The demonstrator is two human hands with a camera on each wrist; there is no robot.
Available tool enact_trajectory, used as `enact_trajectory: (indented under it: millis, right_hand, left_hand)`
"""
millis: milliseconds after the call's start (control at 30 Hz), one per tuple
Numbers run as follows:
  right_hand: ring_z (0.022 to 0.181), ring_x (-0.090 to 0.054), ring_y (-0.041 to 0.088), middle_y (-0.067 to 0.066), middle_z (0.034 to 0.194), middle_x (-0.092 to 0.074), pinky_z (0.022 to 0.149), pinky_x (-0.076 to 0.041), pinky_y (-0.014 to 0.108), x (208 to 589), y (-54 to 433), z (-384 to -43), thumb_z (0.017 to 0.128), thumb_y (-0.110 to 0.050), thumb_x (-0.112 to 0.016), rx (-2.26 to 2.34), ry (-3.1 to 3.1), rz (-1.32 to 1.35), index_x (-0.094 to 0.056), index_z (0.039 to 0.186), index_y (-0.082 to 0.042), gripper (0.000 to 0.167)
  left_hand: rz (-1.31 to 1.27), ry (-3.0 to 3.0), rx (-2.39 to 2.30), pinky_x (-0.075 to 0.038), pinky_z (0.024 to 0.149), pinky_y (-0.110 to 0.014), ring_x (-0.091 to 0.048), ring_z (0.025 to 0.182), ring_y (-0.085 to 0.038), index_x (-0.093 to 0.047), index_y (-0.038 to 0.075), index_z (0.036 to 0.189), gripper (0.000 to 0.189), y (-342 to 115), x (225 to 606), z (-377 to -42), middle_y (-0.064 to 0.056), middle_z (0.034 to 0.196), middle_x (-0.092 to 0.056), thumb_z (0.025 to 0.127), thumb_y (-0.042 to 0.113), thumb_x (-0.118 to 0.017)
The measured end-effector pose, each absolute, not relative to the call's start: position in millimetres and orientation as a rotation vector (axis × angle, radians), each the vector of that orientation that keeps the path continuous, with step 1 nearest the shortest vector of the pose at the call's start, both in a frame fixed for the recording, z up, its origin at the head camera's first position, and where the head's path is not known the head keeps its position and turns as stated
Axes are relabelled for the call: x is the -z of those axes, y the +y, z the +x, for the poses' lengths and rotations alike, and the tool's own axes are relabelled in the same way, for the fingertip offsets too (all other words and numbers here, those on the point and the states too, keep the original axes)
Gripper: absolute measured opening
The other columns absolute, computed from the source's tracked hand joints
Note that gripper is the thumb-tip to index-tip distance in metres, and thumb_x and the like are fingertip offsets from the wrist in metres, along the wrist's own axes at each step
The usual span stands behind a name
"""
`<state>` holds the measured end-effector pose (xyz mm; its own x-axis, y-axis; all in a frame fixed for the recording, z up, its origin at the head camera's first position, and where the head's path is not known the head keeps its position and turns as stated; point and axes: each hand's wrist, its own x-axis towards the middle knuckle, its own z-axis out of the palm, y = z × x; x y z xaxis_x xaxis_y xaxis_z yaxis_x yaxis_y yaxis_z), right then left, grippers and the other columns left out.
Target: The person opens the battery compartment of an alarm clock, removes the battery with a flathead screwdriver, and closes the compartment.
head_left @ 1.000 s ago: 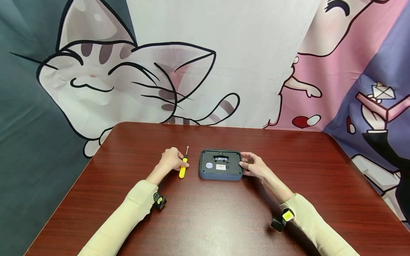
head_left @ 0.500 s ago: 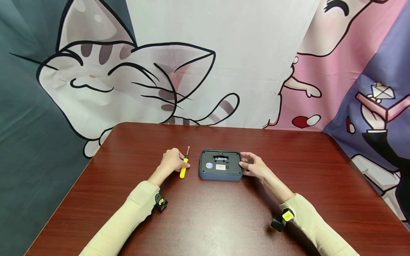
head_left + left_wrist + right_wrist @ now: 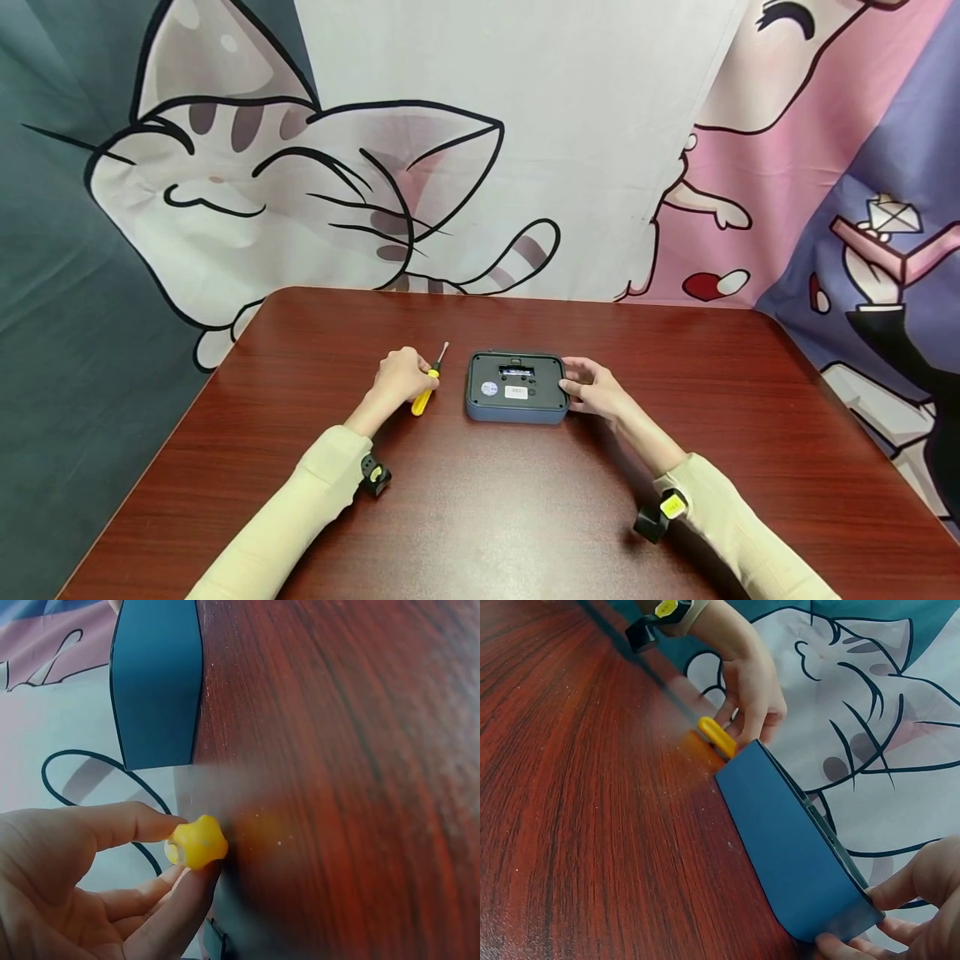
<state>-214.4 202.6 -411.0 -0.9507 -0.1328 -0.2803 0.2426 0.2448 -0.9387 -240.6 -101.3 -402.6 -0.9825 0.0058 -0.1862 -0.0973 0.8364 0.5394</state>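
Head view | pinching yellow-handled metal-shanked screwdriver (image 3: 434,374) in nearly closed left hand (image 3: 403,373), at nine o'clock of flat blue-grey rectangular box (image 3: 517,381) | gripping box's three-o'clock end in wider-spread right hand (image 3: 596,387) | screwdriver: likely light, rigid, best taken by fluted handle | box: probably stiff, slick, best held by side walls

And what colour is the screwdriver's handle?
The handle is yellow. It shows best in the head view; the left wrist view catches it nearly end-on.
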Motion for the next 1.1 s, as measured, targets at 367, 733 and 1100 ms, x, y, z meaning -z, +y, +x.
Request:
enact_trajectory:
  millis: [367, 733, 1100]
  right_hand:
    - [0.088, -0.056, 0.006, 0.028, 0.133, -0.046, 0.073, -0.054, 0.025, 412.1, 202.2, -214.5, 0.095, -0.002, -0.052, 1.767, 2.224, 0.11, -0.034, 0.143, 0.003, 0.051]
    - [0.089, -0.056, 0.007, 0.026, 0.132, -0.046, 0.073, -0.054, 0.026, 411.0, 202.1, -213.8, 0.095, -0.004, -0.053, 1.747, 2.24, 0.115, -0.035, 0.143, 0.002, 0.051]
    - [0.089, -0.057, 0.007, 0.028, 0.134, -0.046, 0.072, -0.054, 0.025, 411.8, 202.2, -214.3, 0.096, -0.004, -0.053, 1.743, 2.246, 0.109, -0.035, 0.143, 0.002, 0.051]
  left_hand:
    - [-0.013, 2.892, -0.883, -0.045, 0.063, -0.036, -0.062, 0.079, -0.022, -0.074, 0.015, 0.1, 0.023, -105.3, 402.3, -238.6, -0.003, 0.093, -0.072, 0.081, 0.027, -0.071]
    - [0.131, 2.892, -1.036, -0.045, 0.073, -0.034, -0.062, 0.084, -0.021, -0.068, 0.008, 0.116, 0.029, -110.5, 406.9, -244.0, -0.007, 0.091, -0.071, 0.088, 0.016, -0.066]
    - [0.18, 2.874, -1.033, -0.052, 0.079, -0.038, -0.065, 0.091, -0.026, -0.068, 0.002, 0.117, 0.027, -111.2, 406.8, -244.1, -0.016, 0.113, -0.069, 0.094, 0.016, -0.061]
